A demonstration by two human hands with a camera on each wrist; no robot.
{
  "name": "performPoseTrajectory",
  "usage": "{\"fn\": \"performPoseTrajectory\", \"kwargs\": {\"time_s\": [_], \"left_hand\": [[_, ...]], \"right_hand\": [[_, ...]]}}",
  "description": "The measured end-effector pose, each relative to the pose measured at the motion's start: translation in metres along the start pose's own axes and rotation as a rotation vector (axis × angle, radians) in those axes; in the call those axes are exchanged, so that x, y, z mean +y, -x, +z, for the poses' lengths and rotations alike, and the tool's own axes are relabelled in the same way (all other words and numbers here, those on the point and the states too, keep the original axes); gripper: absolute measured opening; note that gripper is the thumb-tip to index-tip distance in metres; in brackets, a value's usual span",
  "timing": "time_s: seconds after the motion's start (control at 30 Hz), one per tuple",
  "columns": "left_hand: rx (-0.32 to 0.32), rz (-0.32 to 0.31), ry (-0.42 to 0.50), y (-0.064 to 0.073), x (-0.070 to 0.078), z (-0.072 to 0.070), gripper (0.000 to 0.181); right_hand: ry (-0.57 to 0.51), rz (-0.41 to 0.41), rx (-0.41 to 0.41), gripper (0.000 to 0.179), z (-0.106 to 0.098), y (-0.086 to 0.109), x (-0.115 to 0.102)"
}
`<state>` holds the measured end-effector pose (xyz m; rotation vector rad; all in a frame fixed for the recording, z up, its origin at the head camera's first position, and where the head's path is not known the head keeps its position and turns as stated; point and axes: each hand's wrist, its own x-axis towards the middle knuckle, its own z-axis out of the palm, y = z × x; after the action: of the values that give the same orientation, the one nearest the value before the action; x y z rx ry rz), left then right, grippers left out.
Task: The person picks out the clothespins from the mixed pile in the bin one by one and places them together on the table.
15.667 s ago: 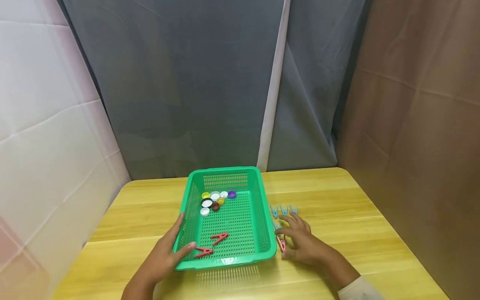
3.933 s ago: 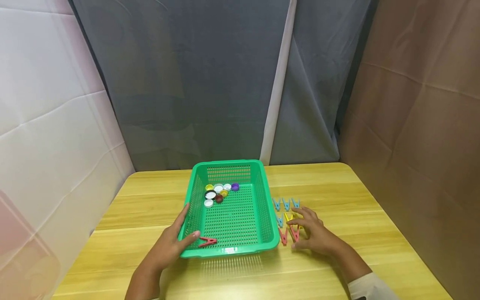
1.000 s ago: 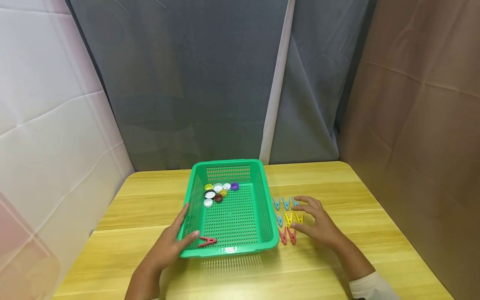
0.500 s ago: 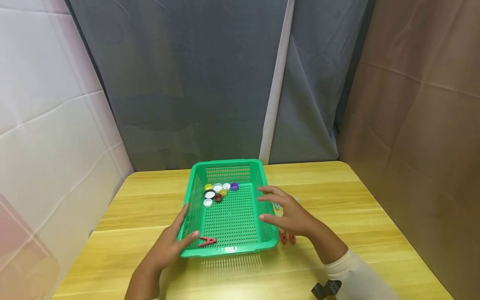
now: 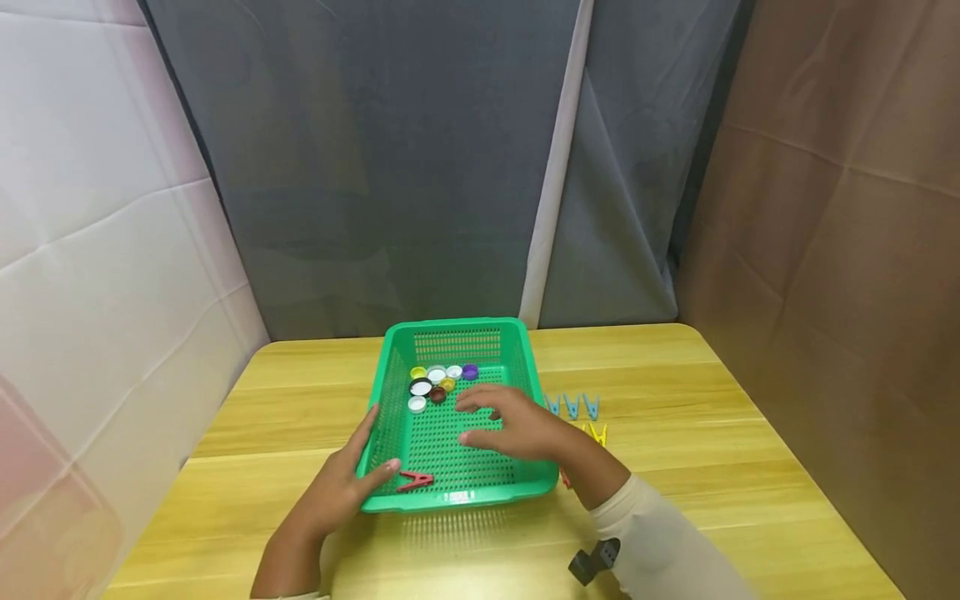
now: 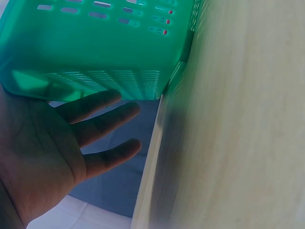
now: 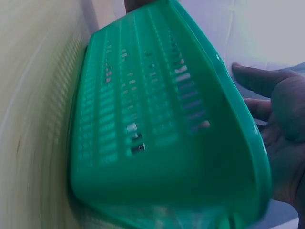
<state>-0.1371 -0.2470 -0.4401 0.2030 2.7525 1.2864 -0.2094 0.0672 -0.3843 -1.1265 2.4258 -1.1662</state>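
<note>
My left hand holds the near left corner of a green plastic basket, its thumb over the rim. In the left wrist view, several fingers stretch out loosely below the basket wall. My right hand hovers over the basket with fingers spread, holding nothing. A red clothespin lies inside near my left thumb. Bottle caps, among them a purple cap and a brown cap, cluster at the basket's far left.
Right of the basket, blue clothespins lie in a row on the wooden table. A yellow clothespin and a red clothespin lie nearer, partly hidden by my right arm. A grey curtain hangs behind.
My right hand has moved left from above the table clothespins into the basket. Since the oldest frame, one red clothespin has gone from basket to table. The left hand stays put.
</note>
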Motion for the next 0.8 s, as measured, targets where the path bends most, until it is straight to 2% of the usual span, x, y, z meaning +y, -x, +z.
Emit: {"fn": "performPoseTrajectory", "kwargs": {"time_s": [0.27,0.4,0.63,0.8], "left_hand": [[0.007,0.031,0.007,0.0,0.0,-0.002,0.092],[0.009,0.034,0.007,0.001,0.0,-0.002,0.092],[0.007,0.024,0.002,0.001,0.0,-0.001,0.092],[-0.01,0.006,0.003,0.001,0.001,-0.001,0.093]], "right_hand": [[0.108,0.061,-0.252,0.049,0.019,-0.025,-0.005],[0.186,0.066,-0.347,0.05,0.024,-0.034,-0.008],[0.234,0.052,-0.491,0.052,0.032,-0.046,-0.012],[0.236,0.037,-0.545,0.053,0.037,-0.051,-0.013]]}}
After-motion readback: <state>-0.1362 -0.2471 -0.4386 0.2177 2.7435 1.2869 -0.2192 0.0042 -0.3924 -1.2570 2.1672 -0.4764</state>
